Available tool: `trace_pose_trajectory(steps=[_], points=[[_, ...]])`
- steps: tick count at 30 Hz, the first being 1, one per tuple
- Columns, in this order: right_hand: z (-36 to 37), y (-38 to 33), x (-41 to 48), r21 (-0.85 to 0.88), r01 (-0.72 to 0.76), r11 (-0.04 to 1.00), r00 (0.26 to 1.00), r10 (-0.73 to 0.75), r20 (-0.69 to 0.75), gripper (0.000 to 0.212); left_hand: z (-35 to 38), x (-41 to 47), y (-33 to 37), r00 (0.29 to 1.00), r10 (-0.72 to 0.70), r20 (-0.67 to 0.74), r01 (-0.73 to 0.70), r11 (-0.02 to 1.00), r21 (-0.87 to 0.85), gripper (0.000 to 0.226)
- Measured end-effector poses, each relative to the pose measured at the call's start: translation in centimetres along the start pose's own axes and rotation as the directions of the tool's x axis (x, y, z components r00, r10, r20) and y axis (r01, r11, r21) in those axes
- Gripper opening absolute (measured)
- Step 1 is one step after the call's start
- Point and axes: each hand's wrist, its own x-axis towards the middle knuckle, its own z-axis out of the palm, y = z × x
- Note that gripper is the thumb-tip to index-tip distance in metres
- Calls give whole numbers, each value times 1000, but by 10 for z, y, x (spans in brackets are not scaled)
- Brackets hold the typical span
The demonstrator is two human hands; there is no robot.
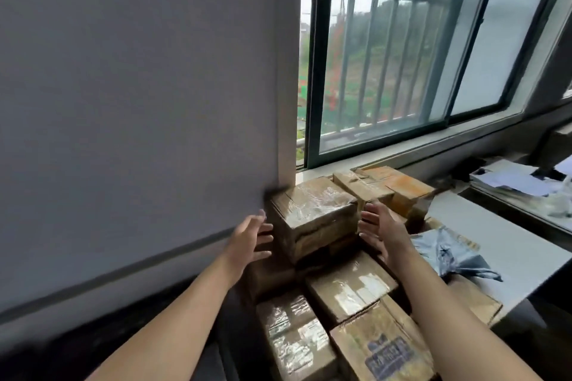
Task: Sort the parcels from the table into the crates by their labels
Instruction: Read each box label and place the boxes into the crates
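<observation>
While left grip (252, 240), right grip (382, 233) flank taped parcel (315, 210), both spread, empty, white table (510, 244) lies under barred window (387, 56).

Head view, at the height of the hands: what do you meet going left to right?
Grey wall → left hand → taped cardboard box on top of the stack → right hand → crumpled grey bag → white table.

We can read no text here. The nearest cardboard parcel (365, 337) carries a dark blue print (388, 356), but its characters are too blurred for us. The parcel behind it (337, 291) has white labels (370, 283), and these too are washed out and unreadable.
</observation>
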Motion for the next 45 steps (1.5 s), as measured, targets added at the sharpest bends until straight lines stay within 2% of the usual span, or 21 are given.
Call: trace_pose_trajectory(steps=[7, 12, 16, 18, 20, 22, 27, 31, 33, 36, 39, 40, 42, 43, 45], points=[[-7, 9, 113, -61, -76, 995, 996, 79, 47, 46, 52, 50, -15, 987, -59, -146, 57, 998, -16, 32], [-15, 23, 160, -79, -122, 989, 993, 121, -18, 28, 65, 85, -36, 960, -109, -258, 96, 993, -61, 40], [-13, 36, 178, -194, -117, 974, 991, 128, 42, 47, 84, 98, -48, 961, -135, -241, 122, 990, -69, 33], [-8, 39, 184, -287, -88, 954, 990, 115, 80, 50, 89, 105, -56, 960, -134, -246, 128, 991, -42, 53], [-4, 40, 188, -369, -86, 926, 987, 131, 97, 47, 88, 111, -65, 957, -134, -258, 138, 990, -3, 89], [-1, 43, 191, -439, -82, 895, 985, 139, 100, 48, 87, 112, -67, 952, -141, -272, 143, 990, -13, 100], [0, 44, 186, -510, -26, 860, 990, 91, 103, 53, 84, 112, -66, 953, -144, -268, 143, 989, -20, 83], [3, 33, 178, -484, 38, 874, 997, 3, 83, 55, 84, 102, -47, 966, -110, -235, 117, 993, 15, 36], [5, 25, 172, -467, 65, 882, 997, -35, 74, 50, 81, 99, -40, 967, -80, -242, 89, 996, 28, 36], [13, 10, 156, -439, 116, 891, 993, -93, 73, 43, 72, 91, -25, 973, -8, -229, 24, 998, 65, 20], [18, -2, 133, -407, 143, 902, 990, -133, 52, 47, 60, 80, -11, 979, 69, -194, -53, 995, 88, 45], [18, -5, 127, -402, 155, 903, 988, -151, 41, 48, 59, 74, -4, 980, 89, -180, -72, 993, 96, 42], [24, -12, 108, -394, 186, 900, 981, -195, 17, 47, 47, 60, 9, 980, 121, -160, -105, 989, 104, 19], [28, -15, 98, -387, 194, 901, 978, -208, 7, 46, 40, 53, 15, 980, 135, -148, -122, 988, 94, 14], [43, -23, 76, -367, 216, 905, 972, -234, -3, 45, 21, 36, 27, 981, 149, -124, -137, 985, 103, 19]])
